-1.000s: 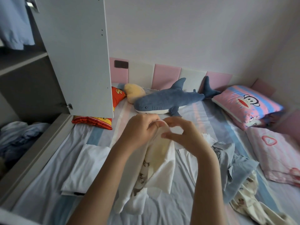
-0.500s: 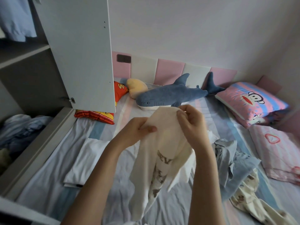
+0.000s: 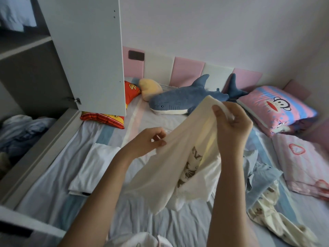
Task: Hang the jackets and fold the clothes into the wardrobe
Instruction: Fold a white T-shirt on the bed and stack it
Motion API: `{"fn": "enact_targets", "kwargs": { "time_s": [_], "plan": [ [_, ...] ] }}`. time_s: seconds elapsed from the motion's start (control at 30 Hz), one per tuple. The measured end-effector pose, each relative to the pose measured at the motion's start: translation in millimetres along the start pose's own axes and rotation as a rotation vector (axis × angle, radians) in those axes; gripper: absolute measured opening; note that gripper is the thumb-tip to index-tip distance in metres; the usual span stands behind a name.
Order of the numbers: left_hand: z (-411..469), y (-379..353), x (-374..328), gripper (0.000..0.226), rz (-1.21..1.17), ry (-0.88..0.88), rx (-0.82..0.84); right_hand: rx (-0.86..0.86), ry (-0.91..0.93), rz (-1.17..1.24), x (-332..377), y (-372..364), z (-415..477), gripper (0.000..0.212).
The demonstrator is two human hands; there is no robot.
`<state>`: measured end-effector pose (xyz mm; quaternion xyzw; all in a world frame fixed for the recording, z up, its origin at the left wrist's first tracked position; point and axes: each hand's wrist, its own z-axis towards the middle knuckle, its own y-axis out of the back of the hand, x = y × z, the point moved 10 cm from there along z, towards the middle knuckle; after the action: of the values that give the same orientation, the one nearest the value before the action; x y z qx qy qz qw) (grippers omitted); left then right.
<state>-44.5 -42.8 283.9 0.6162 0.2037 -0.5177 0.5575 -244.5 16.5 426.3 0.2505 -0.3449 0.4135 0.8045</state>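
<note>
Two hands [image 3: 147, 142] [image 3: 233, 125], one held cream garment [image 3: 167, 168], one folded white garment [image 3: 94, 166], one plush shark [image 3: 187, 98].

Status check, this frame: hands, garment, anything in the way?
The left hand and right hand both pinch the cream shirt, held above the bed. Not folded yet. Open wardrobe door, no obstruction seen.

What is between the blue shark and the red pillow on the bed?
A soft yellow cushion lies between the blue shark and the red pillow, right by the shark's head, as the head view shows.
</note>
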Motion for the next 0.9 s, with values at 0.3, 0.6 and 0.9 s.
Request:
{"fn": "enact_targets", "kwargs": {
  "time_s": [0.3,0.6,0.9],
  "plan": [
    [-2,-14,52,0.026,0.081,0.118,-0.04,0.002,-0.01,-0.036,-14,11,-1,0.027],
    [-14,35,46,0.029,-0.092,0.08,-0.539,-0.002,0.066,-0.037,-3,17,0,0.029],
    [-32,53,56,0.038,0.277,0.174,-0.652,-0.068,-0.003,-0.046,-26,32,10,0.021]
  ]
}}
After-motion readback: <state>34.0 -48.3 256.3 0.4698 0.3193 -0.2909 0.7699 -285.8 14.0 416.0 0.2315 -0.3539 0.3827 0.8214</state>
